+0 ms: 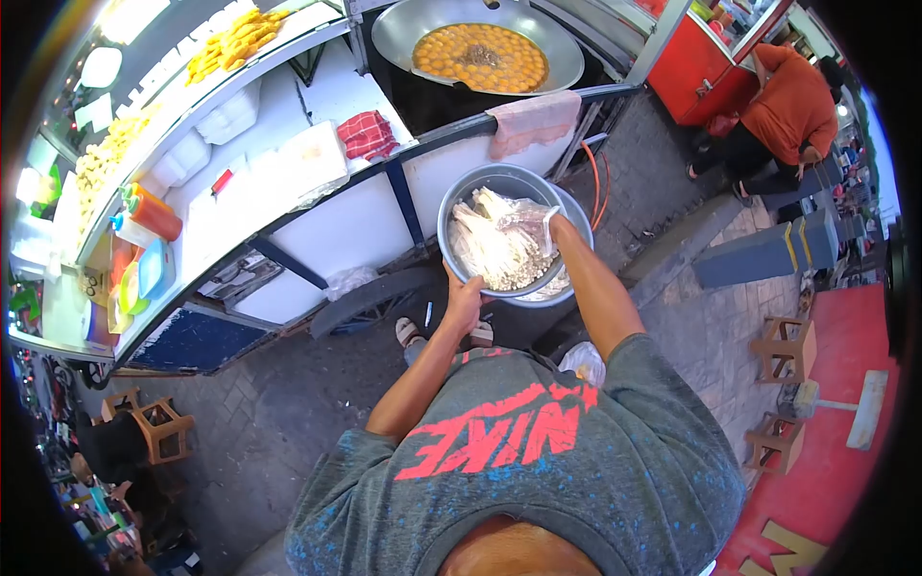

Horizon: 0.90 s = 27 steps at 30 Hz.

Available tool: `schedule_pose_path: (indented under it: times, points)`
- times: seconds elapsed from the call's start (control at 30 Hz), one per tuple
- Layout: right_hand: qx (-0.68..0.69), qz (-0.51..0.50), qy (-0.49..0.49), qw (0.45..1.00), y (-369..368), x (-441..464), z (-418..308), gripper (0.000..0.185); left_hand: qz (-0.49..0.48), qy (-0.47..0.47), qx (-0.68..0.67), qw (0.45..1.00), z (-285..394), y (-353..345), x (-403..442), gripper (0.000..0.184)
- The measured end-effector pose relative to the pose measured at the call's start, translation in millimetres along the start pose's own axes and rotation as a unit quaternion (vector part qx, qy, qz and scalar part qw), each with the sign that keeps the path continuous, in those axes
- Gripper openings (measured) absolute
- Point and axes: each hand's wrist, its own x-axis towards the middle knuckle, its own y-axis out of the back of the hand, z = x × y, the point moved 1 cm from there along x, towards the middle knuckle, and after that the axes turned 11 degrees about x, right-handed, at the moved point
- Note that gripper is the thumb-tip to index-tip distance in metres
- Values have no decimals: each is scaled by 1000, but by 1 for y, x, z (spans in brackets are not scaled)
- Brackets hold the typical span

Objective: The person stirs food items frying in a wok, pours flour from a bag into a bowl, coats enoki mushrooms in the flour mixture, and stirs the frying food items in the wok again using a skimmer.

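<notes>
A grey basin [448, 226] holds a heap of pale enoki mushrooms [485, 245] dusted with white. My left hand [465, 300] grips its near rim, thumb on the outside edge. Reaching in from the right, my right hand [538, 223] lies on the mushrooms inside a clear plastic glove or bag. Its fingers are blurred under the plastic, so I cannot tell whether they close on any. Partly beneath the first basin is a second grey basin [579, 216], with some white powder or flour showing at its lower edge.
Ahead, a wide wok [389, 38] of oil with frying pieces sits in the cart. A pink cloth [533, 123] hangs on its edge; a red cloth [367, 135] and sauce bottles [152, 213] are left. A wheel [370, 305] stands below. A person [792, 106] bends at right.
</notes>
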Motion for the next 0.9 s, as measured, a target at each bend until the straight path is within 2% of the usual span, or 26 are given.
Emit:
schedule_pose_path:
  times: [0.07, 0.1, 0.13, 0.2, 0.23, 0.3, 0.37, 0.43, 0.53, 0.7, 0.8, 0.87, 0.9]
  points:
    - [-116, -7, 68, 991, -6, 3, -9, 54, 4, 7, -25, 1000, 0, 1, -1, 74]
    - [-182, -27, 137, 973, -13, -6, -19, 56, 4, 10, -37, 999, 0, 3, 0, 74]
    - [-298, -14, 195, 934, -20, -12, -28, 57, 5, 7, -32, 999, -4, 4, 3, 73]
    - [-511, 16, 299, 805, -40, -22, -47, 61, 3, 4, -20, 1000, -10, 8, 6, 72]
    - [-516, 22, 234, 824, -55, -27, -53, 65, 7, -2, -20, 1000, -12, 8, 9, 72]
    - [-573, 180, 282, 748, -72, -1, -15, 59, 10, -12, -17, 1000, -18, 5, 10, 71]
    - [-616, 250, 295, 686, -90, -7, -4, 54, 16, -21, -13, 1000, -17, 1, 5, 71]
    - [-660, 228, 286, 656, -110, -42, -31, 51, 14, -43, -5, 999, -16, -3, 4, 74]
    - [-633, 178, 374, 654, -87, -6, 2, 42, 6, -48, -23, 999, -22, -2, 5, 78]
    - [-537, 123, 316, 772, -70, 17, 3, 36, 19, -35, 17, 999, -18, 3, 1, 78]
    - [-518, 37, 349, 780, -41, -3, -29, 54, 30, -13, 11, 999, -11, 4, -5, 74]
    - [-312, -34, 304, 900, -15, 9, -20, 67, 19, 7, -8, 1000, -11, 7, -5, 73]
    - [-366, -25, 285, 886, -16, -1, -31, 68, 12, -1, -22, 1000, -11, 6, -6, 72]
